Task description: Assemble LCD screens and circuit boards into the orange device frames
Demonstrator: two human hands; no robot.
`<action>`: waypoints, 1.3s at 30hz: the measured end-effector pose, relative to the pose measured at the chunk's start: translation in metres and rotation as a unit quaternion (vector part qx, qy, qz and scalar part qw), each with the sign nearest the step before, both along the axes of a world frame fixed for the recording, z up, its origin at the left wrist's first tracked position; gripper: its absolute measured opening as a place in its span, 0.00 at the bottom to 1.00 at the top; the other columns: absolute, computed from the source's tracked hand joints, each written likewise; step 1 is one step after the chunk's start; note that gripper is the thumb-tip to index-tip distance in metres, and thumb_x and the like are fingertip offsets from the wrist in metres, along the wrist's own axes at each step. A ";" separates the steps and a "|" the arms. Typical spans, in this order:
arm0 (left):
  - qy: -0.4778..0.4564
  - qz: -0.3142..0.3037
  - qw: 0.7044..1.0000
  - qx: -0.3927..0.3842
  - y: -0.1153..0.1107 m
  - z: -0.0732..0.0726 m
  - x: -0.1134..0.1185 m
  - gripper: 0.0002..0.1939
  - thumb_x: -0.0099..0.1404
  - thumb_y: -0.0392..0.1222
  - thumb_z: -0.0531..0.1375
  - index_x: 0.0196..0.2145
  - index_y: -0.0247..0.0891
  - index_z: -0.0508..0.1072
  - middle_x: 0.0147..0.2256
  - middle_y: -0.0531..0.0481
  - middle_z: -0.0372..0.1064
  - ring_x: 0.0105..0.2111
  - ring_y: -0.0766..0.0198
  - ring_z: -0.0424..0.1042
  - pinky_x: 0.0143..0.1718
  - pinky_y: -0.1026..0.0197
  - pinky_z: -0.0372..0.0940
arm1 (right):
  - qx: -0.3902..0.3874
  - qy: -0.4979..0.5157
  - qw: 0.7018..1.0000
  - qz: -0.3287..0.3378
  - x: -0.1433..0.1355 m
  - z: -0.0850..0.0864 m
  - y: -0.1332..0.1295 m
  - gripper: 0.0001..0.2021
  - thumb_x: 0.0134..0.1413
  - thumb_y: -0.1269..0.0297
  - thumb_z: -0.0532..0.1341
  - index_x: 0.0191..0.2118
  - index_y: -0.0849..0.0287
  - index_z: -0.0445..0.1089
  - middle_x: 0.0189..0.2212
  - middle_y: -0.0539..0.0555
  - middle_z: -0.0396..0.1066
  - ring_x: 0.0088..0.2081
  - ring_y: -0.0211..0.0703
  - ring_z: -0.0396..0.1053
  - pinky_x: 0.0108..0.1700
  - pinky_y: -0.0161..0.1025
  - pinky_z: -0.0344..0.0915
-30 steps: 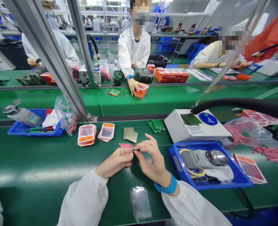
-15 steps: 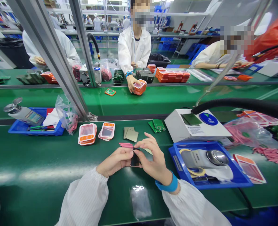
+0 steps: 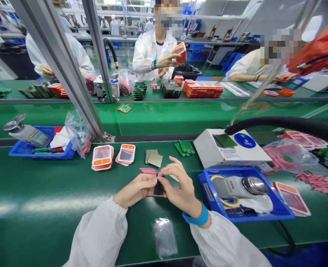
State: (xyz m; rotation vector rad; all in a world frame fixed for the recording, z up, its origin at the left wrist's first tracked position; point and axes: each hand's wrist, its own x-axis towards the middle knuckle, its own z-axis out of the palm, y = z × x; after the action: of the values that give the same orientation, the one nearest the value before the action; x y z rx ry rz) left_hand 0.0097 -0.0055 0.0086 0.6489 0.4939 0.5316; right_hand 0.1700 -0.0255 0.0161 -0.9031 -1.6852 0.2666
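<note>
A small dark rectangular piece (image 3: 158, 188) is held between my two hands over the green table. My left hand (image 3: 137, 188) pinches it from the left, thumb on its upper edge. From the right, my right hand (image 3: 179, 185) grips it with thumb and index finger, the other fingers raised; a blue band is round that wrist. Pink strips (image 3: 148, 171) lie just beyond my left fingertips. Behind them are grey-green square plates (image 3: 155, 159). Another pale plate (image 3: 174, 177) is partly hidden by my right hand. A clear plastic bag (image 3: 165, 237) lies nearer to me.
Orange-white frames (image 3: 102, 157) and green circuit boards (image 3: 184, 147) lie beyond my hands. At right stand a blue tray (image 3: 280, 207) with a dispenser bottle and a white box (image 3: 208, 148); another blue tray (image 3: 15, 150) is at left. A person (image 3: 152, 55) sits across the green conveyor (image 3: 152, 122).
My hands have barely moved. The person opposite has lifted the orange frames up off the conveyor. The orange-edged board on the conveyor has shifted slightly left.
</note>
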 end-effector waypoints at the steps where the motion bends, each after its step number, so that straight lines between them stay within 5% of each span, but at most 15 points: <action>1: 0.000 -0.002 1.000 0.001 0.000 0.000 0.000 0.11 0.59 0.46 0.66 0.33 0.34 0.77 0.28 0.50 0.72 0.30 0.67 0.72 0.38 0.63 0.65 | -0.006 0.001 1.000 0.004 0.000 0.000 0.000 0.11 0.52 0.79 0.60 0.36 0.54 0.63 0.28 0.47 0.71 0.31 0.38 0.69 0.56 0.61 0.62; 19: 0.008 -0.010 1.000 0.011 0.001 0.000 0.000 0.11 0.58 0.45 0.66 0.31 0.34 0.76 0.25 0.53 0.68 0.28 0.70 0.71 0.36 0.66 0.65 | -0.028 0.004 1.000 0.004 0.001 0.002 0.000 0.10 0.53 0.78 0.60 0.35 0.53 0.65 0.27 0.47 0.70 0.31 0.40 0.69 0.56 0.60 0.62; 28: 0.019 -0.056 0.998 0.036 0.001 0.001 -0.002 0.16 0.60 0.47 0.63 0.40 0.30 0.77 0.35 0.40 0.76 0.36 0.58 0.76 0.44 0.58 0.67 | -0.095 0.001 0.994 0.056 0.007 0.002 0.001 0.09 0.53 0.76 0.58 0.36 0.52 0.65 0.28 0.46 0.68 0.33 0.40 0.70 0.58 0.58 0.60; 39: -0.047 -0.059 0.997 0.027 -0.002 0.001 0.000 0.17 0.57 0.50 0.66 0.37 0.33 0.76 0.32 0.45 0.75 0.34 0.57 0.76 0.45 0.53 0.67 | -0.103 0.014 0.990 0.092 0.006 0.006 -0.002 0.10 0.54 0.78 0.56 0.35 0.53 0.64 0.28 0.46 0.68 0.33 0.39 0.69 0.56 0.56 0.63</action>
State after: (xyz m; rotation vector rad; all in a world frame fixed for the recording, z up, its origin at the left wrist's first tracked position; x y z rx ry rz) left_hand 0.0095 -0.0079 0.0098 0.6966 0.3520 0.4629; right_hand 0.1762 -0.0277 0.0222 -0.8908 -1.7395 0.5852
